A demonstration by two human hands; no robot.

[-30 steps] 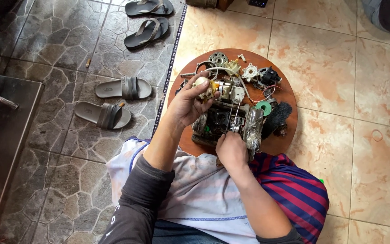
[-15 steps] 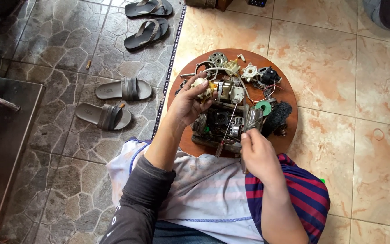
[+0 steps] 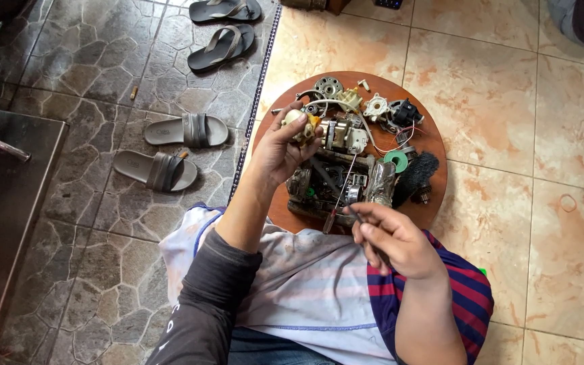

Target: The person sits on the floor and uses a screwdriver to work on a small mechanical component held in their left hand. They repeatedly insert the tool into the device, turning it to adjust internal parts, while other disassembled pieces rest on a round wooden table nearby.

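Screwdriver [image 3: 338,215] sits in the right hand [image 3: 390,236], fingers pinched shut around its shaft, the tip slanting up toward the dismantled machine [image 3: 336,179] on the round wooden tabletop [image 3: 434,182]. From the head view, that hand hovers just off the near edge of the tabletop, over the person's lap. The left hand [image 3: 280,150] is up at the far left of the machine, fingers curled closed on a small cream and yellow part [image 3: 299,125] with a pale wire [image 3: 346,108] looping away from it.

Around the machine: loose gears and housings [image 3: 336,91] at the far rim, a green ring [image 3: 395,161], a dark brush-like piece [image 3: 415,177] to the right. Two pairs of sandals [image 3: 170,150] lie on the stone floor [image 3: 76,61] to the left, well apart from the work.

To do this well, I'd judge the left hand should hold its part steady and keep the wire slack, while the right brings the tip in square to the fastener, a slanted tip slips. Keeping loose bits away from the rim would stop them rolling off.
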